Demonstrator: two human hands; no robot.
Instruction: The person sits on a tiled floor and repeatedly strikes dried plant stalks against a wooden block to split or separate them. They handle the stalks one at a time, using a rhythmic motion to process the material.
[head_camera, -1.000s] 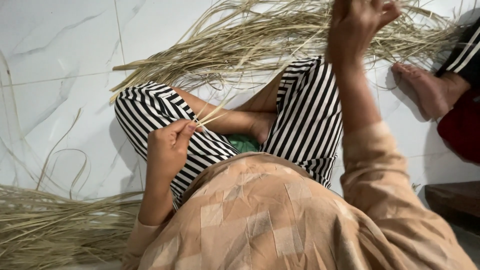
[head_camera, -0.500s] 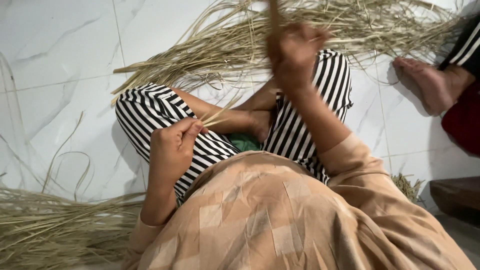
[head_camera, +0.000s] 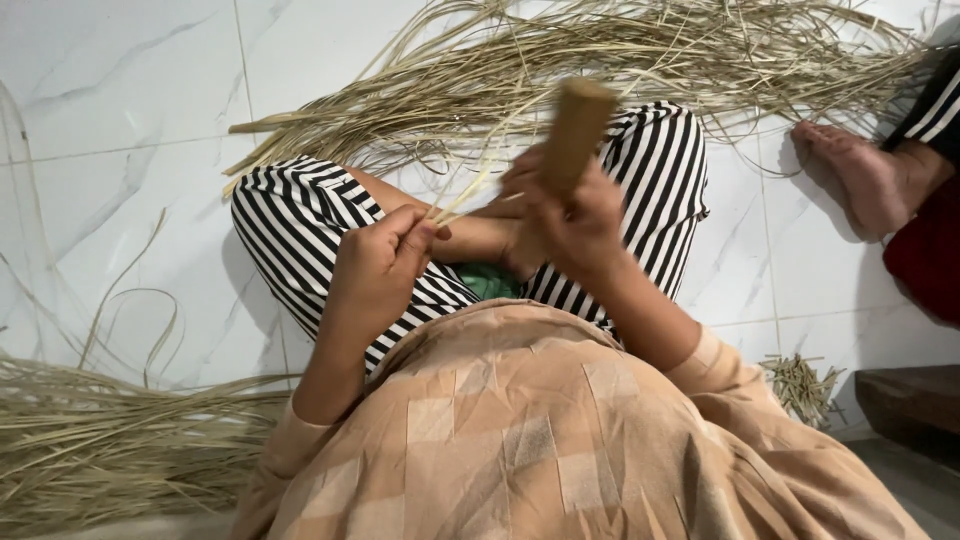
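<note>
i see my left hand (head_camera: 375, 265) pinched shut on a few thin pale dried grass strips (head_camera: 462, 200), held just above my striped trouser knee (head_camera: 300, 215). my right hand (head_camera: 565, 215) is wrapped around a blurred tan wooden handle (head_camera: 578, 130), raised over the lap close to the strips. loose heaps of dried grass (head_camera: 640, 55) lie on the white marble floor (head_camera: 110, 90) ahead and to my left. another person's bare foot (head_camera: 860, 180) rests at right.

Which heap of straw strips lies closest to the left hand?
The heap on the floor at lower left, beside the left hand; the larger heap spreads beyond the knees.
</note>
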